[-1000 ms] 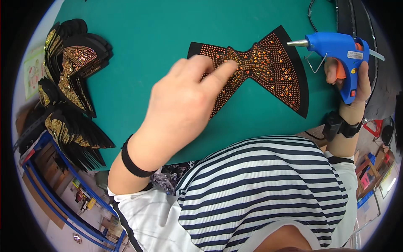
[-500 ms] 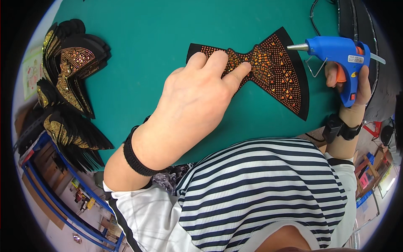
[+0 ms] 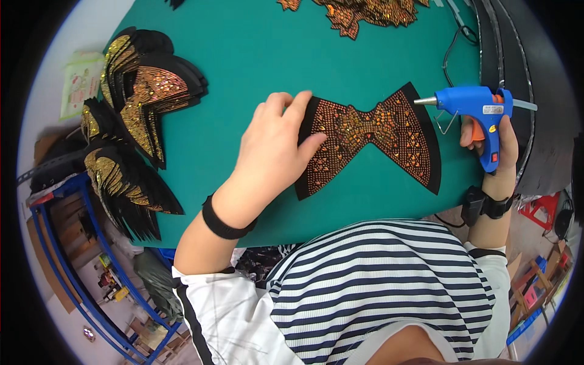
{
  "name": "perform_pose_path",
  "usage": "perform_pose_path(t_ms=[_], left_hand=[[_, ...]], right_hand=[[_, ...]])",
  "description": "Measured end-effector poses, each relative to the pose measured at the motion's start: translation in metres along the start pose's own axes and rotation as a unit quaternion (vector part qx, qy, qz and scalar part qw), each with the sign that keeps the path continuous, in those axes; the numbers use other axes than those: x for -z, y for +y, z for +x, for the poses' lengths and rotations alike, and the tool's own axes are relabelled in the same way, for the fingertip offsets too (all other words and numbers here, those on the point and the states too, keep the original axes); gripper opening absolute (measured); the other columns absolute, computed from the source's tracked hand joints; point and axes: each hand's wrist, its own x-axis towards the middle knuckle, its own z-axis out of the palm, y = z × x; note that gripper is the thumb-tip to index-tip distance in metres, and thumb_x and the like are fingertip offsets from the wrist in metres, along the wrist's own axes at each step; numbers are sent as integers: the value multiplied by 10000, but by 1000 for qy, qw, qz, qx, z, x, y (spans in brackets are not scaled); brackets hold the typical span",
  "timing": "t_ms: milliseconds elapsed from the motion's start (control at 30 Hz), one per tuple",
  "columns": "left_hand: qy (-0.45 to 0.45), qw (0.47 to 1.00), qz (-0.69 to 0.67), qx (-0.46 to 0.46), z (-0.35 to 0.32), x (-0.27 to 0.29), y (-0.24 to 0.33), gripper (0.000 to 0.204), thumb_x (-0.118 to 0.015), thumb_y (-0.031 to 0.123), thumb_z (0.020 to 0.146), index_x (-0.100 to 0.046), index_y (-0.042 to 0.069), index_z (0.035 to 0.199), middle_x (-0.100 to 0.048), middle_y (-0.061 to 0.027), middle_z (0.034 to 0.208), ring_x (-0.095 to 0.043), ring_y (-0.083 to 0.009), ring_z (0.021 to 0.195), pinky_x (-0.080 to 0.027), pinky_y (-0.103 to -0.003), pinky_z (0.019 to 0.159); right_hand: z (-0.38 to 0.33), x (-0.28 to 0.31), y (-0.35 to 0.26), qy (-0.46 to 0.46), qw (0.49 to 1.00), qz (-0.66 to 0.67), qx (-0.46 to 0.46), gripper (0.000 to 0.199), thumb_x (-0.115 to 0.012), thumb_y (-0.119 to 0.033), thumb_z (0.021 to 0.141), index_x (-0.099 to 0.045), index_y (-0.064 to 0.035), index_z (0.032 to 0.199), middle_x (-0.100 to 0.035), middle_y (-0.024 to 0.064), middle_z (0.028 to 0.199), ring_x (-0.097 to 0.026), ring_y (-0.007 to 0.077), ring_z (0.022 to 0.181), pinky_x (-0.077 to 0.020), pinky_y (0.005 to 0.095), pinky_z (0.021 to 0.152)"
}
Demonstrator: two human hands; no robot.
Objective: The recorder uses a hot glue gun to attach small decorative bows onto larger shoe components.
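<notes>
A black bow-shaped piece (image 3: 406,137), covered with copper-orange studs and stones, lies flat before me, narrow in the middle and flared at both ends. My left hand (image 3: 267,137) is at its left end, thumb and index finger spread apart, the thumb over the studded surface. The hand hides part of that end's edge. On the right, my right hand (image 3: 504,143) grips a blue glue gun (image 3: 468,98), one finger at its orange trigger. The metal nozzle points left, near the bow's right end, and a glue stick (image 3: 524,105) juts out behind.
The bow lies on a green tabletop (image 3: 243,55). Stacked black pieces with gold and copper decoration (image 3: 143,112) sit at the left. More copper-studded pieces (image 3: 365,15) lie at the far edge. A black cord (image 3: 450,55) runs behind the gun, and black sheets (image 3: 538,73) lie at the right.
My left hand has moved left from the bow's middle to its left end, its fingers spreading and uncovering the centre. The glue gun stays in my right hand. The whole view has shifted.
</notes>
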Motion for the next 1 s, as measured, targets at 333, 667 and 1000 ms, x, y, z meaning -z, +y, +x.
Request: perform_pose_path(t_ms=[333, 667, 1000], left_hand=[[6, 989, -136, 58, -4, -1, -6, 362, -699, 94, 647, -447, 46, 903, -546, -124, 731, -559, -314, 710, -449, -380, 630], [177, 925, -326, 87, -20, 72, -87, 163, -577, 12, 761, -544, 27, 920, -557, -9, 801, -510, -79, 740, -432, -226, 658], [356, 824, -283, 337, -54, 176, -241, 187, -522, 21, 767, -580, -30, 937, -593, -67, 818, -543, -143, 721, -436, -278, 652]], right_hand=[[-5, -6, -3, 44, 998, -14, -48, 532, -378, -471, 866, -528, 21, 1001, -590, 94, 676, -502, 106, 540, -361, 197, 488], [-4, 0, 3, 38, 999, 21, -21, 496, -379, -457, 880, -514, 9, 980, -573, 99, 664, -459, 105, 518, -366, 219, 486], [-1, 12, 11, 32, 998, 50, -13, 499, -378, -438, 888, -497, 29, 1018, -570, 129, 643, -452, 114, 458, -381, 235, 449]])
